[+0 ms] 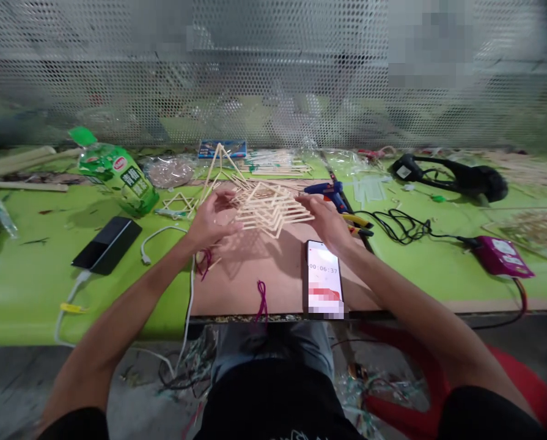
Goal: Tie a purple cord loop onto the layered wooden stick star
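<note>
A layered, star-shaped frame of thin wooden sticks (275,211) is held between my two hands, and its shadow falls on the wooden board (241,281) below. My left hand (212,219) grips the frame's left points with thumb and fingers spread around them. At the right points, my right hand (326,221) has its fingers against the stick ends. Behind my left hand rises a peaked stick frame (220,160), and a small flat stick star (179,205) lies to its left. A blue glue gun (324,188) and yellow-handled pliers (358,225) lie beside my right hand.
A phone showing a timer (324,275) lies by the board's front edge. Purple cord (261,299) is near it. To the left are a green bottle (120,174) and a dark power bank (108,244); to the right, a black headset (450,174) and a purple pack (505,256).
</note>
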The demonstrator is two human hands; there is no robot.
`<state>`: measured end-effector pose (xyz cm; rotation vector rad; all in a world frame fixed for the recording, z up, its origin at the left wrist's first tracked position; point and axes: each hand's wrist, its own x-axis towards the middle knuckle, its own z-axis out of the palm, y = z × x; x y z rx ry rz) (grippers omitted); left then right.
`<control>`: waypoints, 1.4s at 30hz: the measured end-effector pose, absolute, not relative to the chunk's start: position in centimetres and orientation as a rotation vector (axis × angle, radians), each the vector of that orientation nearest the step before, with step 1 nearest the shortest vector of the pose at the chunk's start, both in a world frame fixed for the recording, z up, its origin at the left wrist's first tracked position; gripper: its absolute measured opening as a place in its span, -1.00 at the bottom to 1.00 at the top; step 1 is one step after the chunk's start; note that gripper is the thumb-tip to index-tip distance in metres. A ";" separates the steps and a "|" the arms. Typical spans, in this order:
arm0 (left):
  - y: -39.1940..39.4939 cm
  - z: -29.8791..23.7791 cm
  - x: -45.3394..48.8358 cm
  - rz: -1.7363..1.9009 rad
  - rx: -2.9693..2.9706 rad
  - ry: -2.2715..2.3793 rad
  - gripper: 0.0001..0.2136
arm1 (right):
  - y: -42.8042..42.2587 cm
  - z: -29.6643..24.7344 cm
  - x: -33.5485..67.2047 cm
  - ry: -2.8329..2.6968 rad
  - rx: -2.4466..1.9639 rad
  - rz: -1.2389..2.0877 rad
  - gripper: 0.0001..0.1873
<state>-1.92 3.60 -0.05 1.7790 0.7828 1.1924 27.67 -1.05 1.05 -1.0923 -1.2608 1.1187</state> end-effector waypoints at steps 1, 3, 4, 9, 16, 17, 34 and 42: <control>3.8 0.3 -2.0 1.209 1.762 0.758 -0.35 | -1.0 0.9 27.6 -1.262 -1.074 1.169 -0.61; 4.4 0.9 -2.2 1.217 1.714 0.711 -0.35 | -1.0 1.0 27.4 -1.282 -1.035 1.271 -0.61; 4.7 1.2 -2.1 1.205 1.679 0.686 -0.34 | -1.1 1.1 27.2 -1.303 -1.017 1.313 -0.62; 5.6 3.2 -0.4 1.103 1.517 0.582 -0.32 | -1.4 2.6 25.2 -1.402 -0.896 1.422 -0.66; 5.8 6.0 3.8 1.002 1.436 0.481 -0.46 | -0.5 3.9 23.3 -1.271 -0.726 1.322 -0.61; 5.8 6.1 4.2 0.998 1.424 0.473 -0.48 | -0.5 4.0 23.2 -1.252 -0.712 1.285 -0.60; 4.9 2.7 5.1 1.086 1.402 0.738 -0.51 | -0.3 2.0 22.7 -1.105 -0.790 1.260 -0.70; 5.1 2.4 5.2 1.065 1.454 0.802 -0.52 | -0.2 1.9 23.2 -1.109 -0.855 1.342 -0.81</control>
